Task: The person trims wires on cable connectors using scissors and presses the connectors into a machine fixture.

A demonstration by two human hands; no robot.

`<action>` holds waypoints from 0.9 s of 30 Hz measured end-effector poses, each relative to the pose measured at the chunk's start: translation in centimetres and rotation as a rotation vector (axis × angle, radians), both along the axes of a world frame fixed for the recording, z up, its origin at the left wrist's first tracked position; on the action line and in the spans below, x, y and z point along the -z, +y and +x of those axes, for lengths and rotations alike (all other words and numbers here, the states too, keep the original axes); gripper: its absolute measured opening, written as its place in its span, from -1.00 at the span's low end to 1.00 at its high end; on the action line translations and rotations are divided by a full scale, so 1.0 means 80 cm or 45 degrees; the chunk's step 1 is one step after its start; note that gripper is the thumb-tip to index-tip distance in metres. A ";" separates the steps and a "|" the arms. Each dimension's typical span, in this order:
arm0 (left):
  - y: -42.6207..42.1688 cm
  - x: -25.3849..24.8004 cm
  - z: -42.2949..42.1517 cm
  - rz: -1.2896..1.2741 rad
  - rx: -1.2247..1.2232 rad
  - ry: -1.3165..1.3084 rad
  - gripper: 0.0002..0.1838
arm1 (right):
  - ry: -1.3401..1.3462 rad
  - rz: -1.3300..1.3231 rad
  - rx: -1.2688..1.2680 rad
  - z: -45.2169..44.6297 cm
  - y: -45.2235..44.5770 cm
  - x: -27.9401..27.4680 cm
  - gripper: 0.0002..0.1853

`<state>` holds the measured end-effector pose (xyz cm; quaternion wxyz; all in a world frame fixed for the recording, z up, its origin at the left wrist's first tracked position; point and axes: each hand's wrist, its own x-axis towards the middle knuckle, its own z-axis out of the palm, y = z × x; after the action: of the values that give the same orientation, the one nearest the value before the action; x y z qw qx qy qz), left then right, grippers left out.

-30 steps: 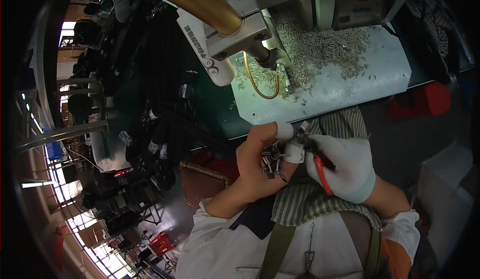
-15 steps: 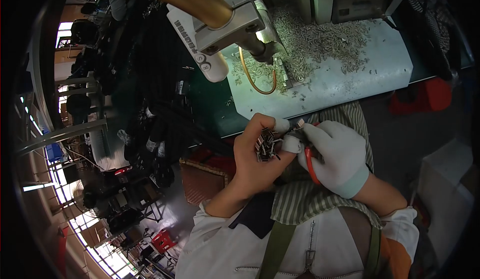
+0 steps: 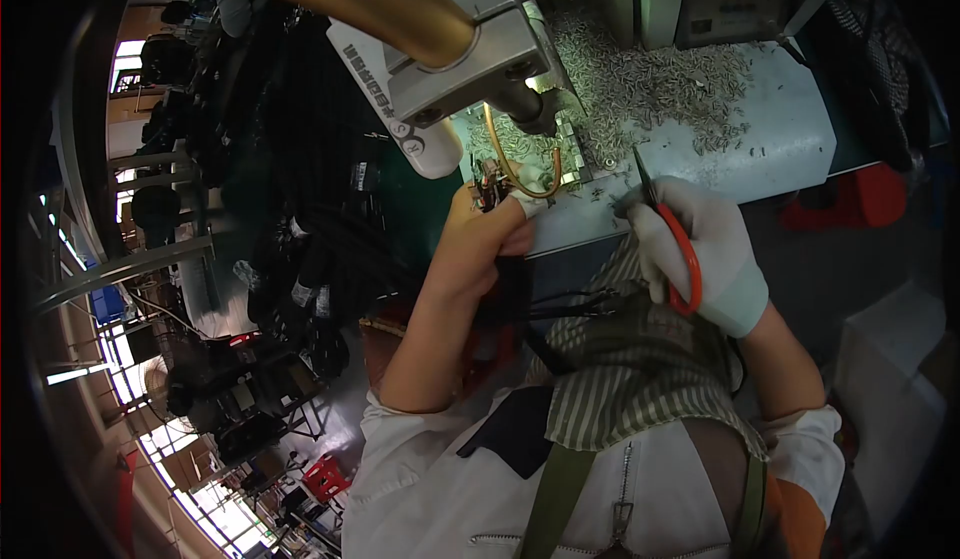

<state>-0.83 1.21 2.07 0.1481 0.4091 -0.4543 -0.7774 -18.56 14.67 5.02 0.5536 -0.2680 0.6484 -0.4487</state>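
Note:
My left hand (image 3: 478, 244), with white covers on some fingers, is closed round a bunch of dark cords with small metal ends (image 3: 490, 187). Their loose black lengths (image 3: 570, 304) hang out to the right below the hand. The fingertips are at the metal die (image 3: 572, 154) under the press head (image 3: 530, 109), partly behind a curved copper-coloured tube (image 3: 500, 159). My right hand (image 3: 705, 244), in a white glove, grips scissors (image 3: 690, 269) by the red handle. Their dark pointed blades face up and away, over the front edge of the plate.
A pale work plate (image 3: 760, 159) carries a wide heap of small metal pieces (image 3: 650, 89). Behind it stands a control box (image 3: 735, 4) with a red display. A gold cylinder (image 3: 370, 9) tops the press. A red stool (image 3: 845, 199) is at the right. Dark goods (image 3: 300, 209) lie at the left.
My left hand has moved from in front of my body up to the press die, taking the cords along. My right hand has drawn apart to the right, and the scissors' blades now point upward.

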 end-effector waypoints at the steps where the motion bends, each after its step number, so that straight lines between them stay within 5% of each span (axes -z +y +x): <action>1: -0.009 -0.001 -0.009 -0.005 0.030 0.052 -0.89 | -0.007 -0.085 -0.017 -0.006 -0.013 0.007 -0.71; 4: -0.030 0.001 -0.023 -0.042 0.129 0.143 -0.86 | -0.008 -0.170 -0.091 -0.022 -0.053 0.019 -0.71; 9: -0.039 -0.003 -0.032 -0.189 0.144 -0.260 -0.87 | -0.033 -0.118 -0.169 -0.033 -0.088 0.013 -0.74; 20: -0.047 0.042 -0.008 -0.637 0.155 -0.218 -0.87 | -0.166 -0.161 -0.250 -0.037 -0.092 0.016 -0.76; 22: -0.057 0.054 0.003 -2.020 0.665 -0.464 -0.90 | -0.199 -0.181 -0.245 -0.038 -0.093 0.017 -0.77; 23: -0.055 0.055 0.005 -2.023 0.670 -0.464 -0.90 | -0.204 -0.177 -0.246 -0.038 -0.093 0.018 -0.77; 25: -0.047 0.037 -0.002 -1.079 0.423 -0.231 -0.88 | -0.210 -0.176 -0.244 -0.039 -0.094 0.019 -0.78; 27: -0.029 0.016 -0.021 -1.001 0.306 -0.192 -0.85 | -0.209 -0.181 -0.252 -0.039 -0.094 0.019 -0.78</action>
<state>-2.47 -1.15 0.83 0.1676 0.3214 -0.7704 -0.5245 -21.67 7.14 3.46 0.6260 -0.3315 0.5378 -0.4572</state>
